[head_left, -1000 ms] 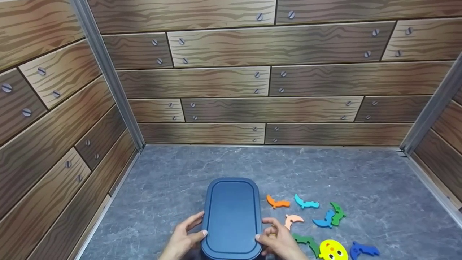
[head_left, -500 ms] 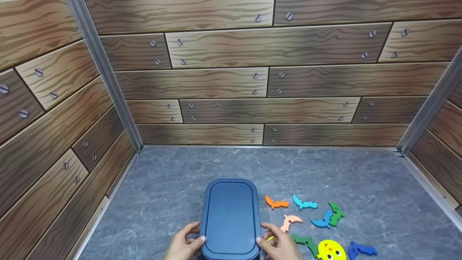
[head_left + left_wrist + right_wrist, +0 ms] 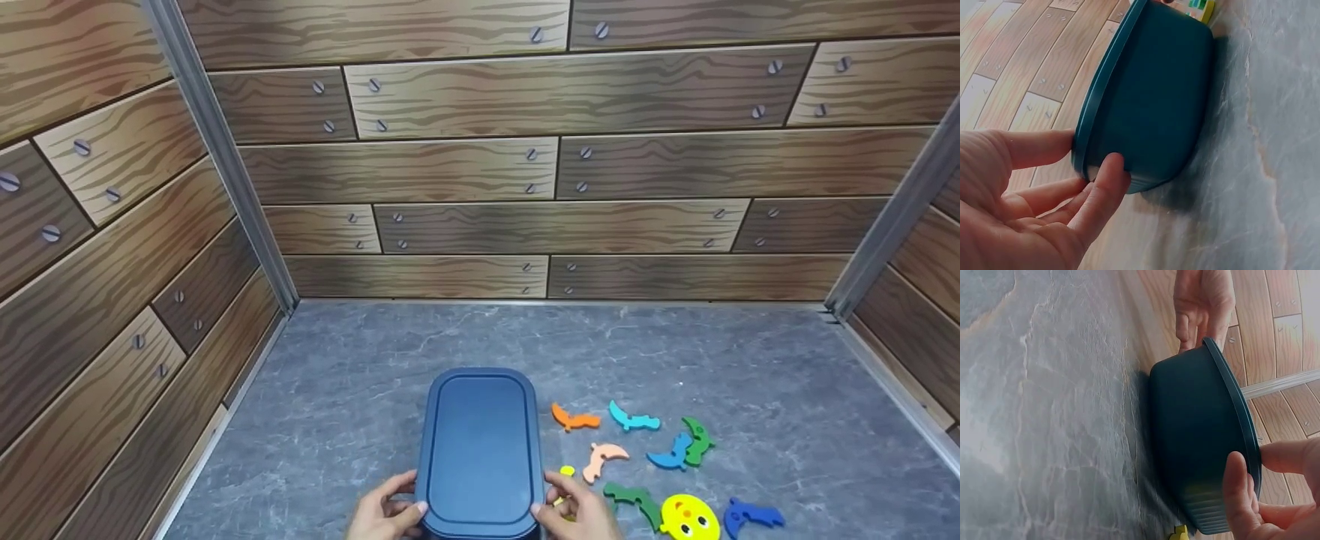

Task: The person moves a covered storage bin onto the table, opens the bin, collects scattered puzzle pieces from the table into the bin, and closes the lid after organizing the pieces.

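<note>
A dark blue rectangular box stands on the floor, its flat lid [image 3: 484, 450] on top. My left hand [image 3: 381, 514] pinches the lid's rim near the front left corner, thumb on the upper edge. The left wrist view shows its other fingers below the rim, against the box's wall [image 3: 1157, 95]. At the front right corner my right hand [image 3: 582, 513] pinches the rim likewise, thumb above and fingers below. The lid sits on the box all round where it shows; the inside is hidden. A small yellow piece [image 3: 567, 471] lies beside the right hand, partly covered by it.
Several coloured puzzle-like pieces lie right of the box: an orange one [image 3: 576, 418], a turquoise one [image 3: 634, 420], a peach one [image 3: 600, 459], and a dark green one [image 3: 636, 504]. Among them is a yellow smiling face [image 3: 690, 517]. A wood-patterned wall [image 3: 465, 172] stands behind.
Both hands have slid along the box's sides toward its near end. The yellow piece beside the right hand has come into view. Box and loose pieces have stayed in place.
</note>
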### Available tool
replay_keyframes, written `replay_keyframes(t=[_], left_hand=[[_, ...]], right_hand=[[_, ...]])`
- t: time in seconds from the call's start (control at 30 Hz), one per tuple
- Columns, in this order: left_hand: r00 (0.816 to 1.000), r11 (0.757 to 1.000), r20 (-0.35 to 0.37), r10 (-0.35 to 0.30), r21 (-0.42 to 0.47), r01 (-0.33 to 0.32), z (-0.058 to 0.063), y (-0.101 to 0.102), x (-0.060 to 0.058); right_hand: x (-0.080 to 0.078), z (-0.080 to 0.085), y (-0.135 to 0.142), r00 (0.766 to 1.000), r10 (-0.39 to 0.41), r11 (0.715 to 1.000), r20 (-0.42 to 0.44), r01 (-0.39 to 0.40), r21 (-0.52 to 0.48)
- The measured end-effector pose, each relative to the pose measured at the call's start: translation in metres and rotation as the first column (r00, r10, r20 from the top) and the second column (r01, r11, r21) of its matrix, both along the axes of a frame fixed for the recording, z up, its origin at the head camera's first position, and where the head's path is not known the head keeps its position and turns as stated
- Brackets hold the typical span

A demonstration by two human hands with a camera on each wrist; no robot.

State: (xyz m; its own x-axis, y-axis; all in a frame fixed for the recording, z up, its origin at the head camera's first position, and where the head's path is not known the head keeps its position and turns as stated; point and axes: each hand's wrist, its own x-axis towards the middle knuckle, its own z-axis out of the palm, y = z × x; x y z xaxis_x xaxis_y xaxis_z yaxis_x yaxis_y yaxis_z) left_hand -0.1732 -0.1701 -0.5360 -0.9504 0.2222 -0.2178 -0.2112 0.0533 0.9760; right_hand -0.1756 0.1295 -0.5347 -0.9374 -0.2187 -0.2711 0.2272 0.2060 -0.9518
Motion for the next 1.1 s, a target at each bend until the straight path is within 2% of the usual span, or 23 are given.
replay_keyframes(t=[0.47,0.7,0.8,0.97,1.1], left_hand=[[1.000,0.999,0.005,0.029,-0.016,-0.029,0.0017,0.0028,0.0031],[1.000,1.000,0.008,0.003,0.006,-0.003,-0.0008,0.0025,0.0046],[1.000,1.000,0.014,-0.003,0.014,0.003,-0.0012,0.0027,0.0056],[1.000,1.000,0.007,0.006,0.018,-0.006,-0.0019,0.0030,0.0066],[1.000,1.000,0.006,0.014,0.028,-0.014,-0.0025,0.0028,0.0074]], right_hand=[[0.0041,0.0043,-0.0014,1.000,0.004,1.000,-0.030,-0.003,0.019],[0.0046,0.0031,-0.0015,0.996,0.031,0.999,-0.087,-0.029,0.031],[0.0053,0.0021,-0.0019,0.996,0.033,0.999,-0.077,-0.033,0.010],[0.0062,0.0005,-0.0027,0.999,0.016,0.996,-0.033,-0.018,-0.086],[0.0064,-0.0002,-0.0028,1.000,0.005,0.995,0.004,-0.005,-0.095]])
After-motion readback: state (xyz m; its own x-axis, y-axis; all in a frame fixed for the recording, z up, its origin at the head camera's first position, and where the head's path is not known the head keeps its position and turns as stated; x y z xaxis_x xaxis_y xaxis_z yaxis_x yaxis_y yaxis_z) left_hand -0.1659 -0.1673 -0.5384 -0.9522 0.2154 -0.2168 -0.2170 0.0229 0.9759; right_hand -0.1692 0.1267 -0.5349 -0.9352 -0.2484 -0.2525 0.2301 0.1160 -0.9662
